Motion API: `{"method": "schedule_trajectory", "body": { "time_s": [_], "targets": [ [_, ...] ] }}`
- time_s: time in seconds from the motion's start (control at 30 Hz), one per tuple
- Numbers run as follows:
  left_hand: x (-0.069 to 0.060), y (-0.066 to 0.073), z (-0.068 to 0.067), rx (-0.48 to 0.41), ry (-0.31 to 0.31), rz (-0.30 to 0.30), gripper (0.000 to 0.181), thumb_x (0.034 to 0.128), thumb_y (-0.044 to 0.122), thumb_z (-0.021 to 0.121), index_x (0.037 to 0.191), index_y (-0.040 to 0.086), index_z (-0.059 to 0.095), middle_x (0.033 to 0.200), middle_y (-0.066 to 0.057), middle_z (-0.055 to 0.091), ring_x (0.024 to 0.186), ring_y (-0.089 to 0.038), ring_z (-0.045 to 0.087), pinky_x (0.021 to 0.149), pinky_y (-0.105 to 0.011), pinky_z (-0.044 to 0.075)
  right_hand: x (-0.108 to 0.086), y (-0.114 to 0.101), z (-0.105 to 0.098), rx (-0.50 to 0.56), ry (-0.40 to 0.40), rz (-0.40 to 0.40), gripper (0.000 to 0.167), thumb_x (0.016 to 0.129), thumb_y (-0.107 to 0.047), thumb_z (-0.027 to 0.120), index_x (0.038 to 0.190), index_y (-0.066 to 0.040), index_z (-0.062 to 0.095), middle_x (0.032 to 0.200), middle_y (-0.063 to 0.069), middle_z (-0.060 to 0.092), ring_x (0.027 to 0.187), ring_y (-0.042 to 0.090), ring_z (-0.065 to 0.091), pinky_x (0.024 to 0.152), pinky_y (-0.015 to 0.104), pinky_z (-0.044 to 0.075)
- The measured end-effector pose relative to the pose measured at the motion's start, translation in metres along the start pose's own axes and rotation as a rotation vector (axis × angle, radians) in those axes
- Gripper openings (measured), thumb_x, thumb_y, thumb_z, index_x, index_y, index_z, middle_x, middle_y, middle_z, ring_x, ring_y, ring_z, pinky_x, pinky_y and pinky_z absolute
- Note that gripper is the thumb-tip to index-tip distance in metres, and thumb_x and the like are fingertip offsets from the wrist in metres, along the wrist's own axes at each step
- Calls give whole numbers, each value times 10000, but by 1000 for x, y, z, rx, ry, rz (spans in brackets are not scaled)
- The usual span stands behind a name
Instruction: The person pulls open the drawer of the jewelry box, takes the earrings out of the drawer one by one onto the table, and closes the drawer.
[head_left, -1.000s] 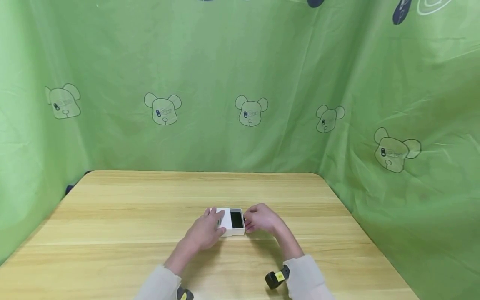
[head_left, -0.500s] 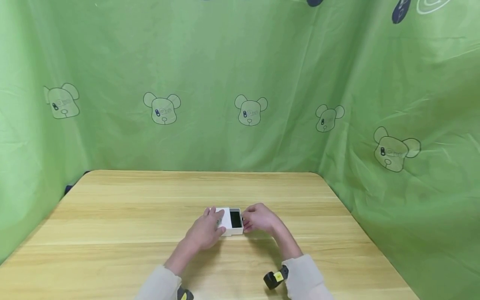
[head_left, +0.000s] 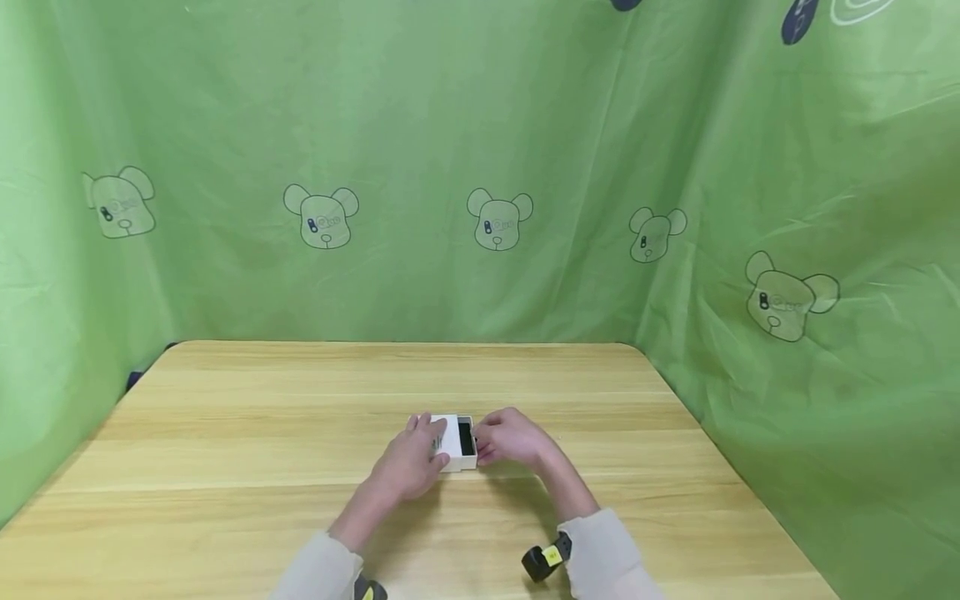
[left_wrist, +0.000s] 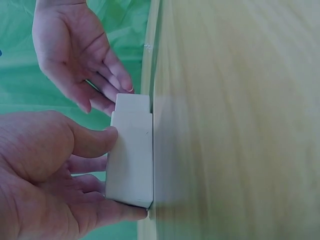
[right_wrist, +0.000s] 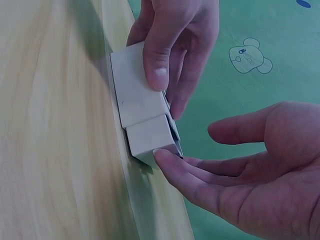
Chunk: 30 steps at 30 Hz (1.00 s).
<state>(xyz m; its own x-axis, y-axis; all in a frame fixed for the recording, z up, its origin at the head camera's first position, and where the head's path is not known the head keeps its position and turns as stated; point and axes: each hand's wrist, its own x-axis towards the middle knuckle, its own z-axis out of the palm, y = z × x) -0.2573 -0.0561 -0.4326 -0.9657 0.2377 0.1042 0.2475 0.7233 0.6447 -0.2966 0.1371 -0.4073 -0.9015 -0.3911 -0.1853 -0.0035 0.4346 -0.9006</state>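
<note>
A white sliding box lies on the wooden table, made of an outer sleeve (head_left: 450,435) and an inner tray (right_wrist: 152,135). The tray sticks a short way out of the sleeve's right end, and a dark insert (head_left: 467,439) shows inside it. My left hand (head_left: 408,462) grips the sleeve, with the thumb (left_wrist: 97,142) against its near side and the other fingers over its top and left end. At the tray's outer end, fingertips of my right hand (head_left: 513,437) press on it. The right thumb (right_wrist: 240,129) stays apart from the box.
The wooden table (head_left: 225,433) stretches out around the box. Green curtain (head_left: 405,275) with bear-head prints hangs behind the table and along both sides. Each wrist wears a dark band with a camera (head_left: 542,562) below the sleeve cuff.
My right hand has moved left, and the tray has slid further into the sleeve, so less of the dark insert shows. The left hand and the sleeve have hardly moved.
</note>
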Motion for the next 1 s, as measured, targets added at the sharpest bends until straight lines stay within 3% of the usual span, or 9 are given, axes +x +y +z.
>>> {"method": "schedule_trajectory", "body": {
  "time_s": [0.3, 0.53, 1.0],
  "targets": [
    [-1, 0, 1, 2, 7, 6, 528, 962, 110, 669, 1450, -20, 512, 1568, -325, 348, 1474, -515, 300, 1192, -653, 283, 5, 0, 10, -16, 7, -4, 327, 998, -106, 552, 1156, 167, 636, 1002, 222, 725, 899, 280, 722, 842, 406, 640],
    [-1, 3, -2, -3, 3, 24, 518, 967, 112, 667, 1443, -24, 516, 1558, -339, 355, 1467, -534, 292, 1172, -679, 295, 5, -2, 16, 25, -28, -36, 331, 1004, -84, 531, 1178, 185, 609, 1037, 245, 722, 977, 377, 716, 863, 411, 634],
    [1, -2, -4, -15, -23, 20, 532, 972, 144, 664, 1456, -10, 507, 1574, -314, 349, 1482, -519, 276, 1181, -688, 265, 3, -4, 18, -3, -41, -27, 377, 1017, -136, 543, 1237, 166, 595, 1086, 210, 720, 1023, 360, 706, 927, 444, 611]
  ]
}}
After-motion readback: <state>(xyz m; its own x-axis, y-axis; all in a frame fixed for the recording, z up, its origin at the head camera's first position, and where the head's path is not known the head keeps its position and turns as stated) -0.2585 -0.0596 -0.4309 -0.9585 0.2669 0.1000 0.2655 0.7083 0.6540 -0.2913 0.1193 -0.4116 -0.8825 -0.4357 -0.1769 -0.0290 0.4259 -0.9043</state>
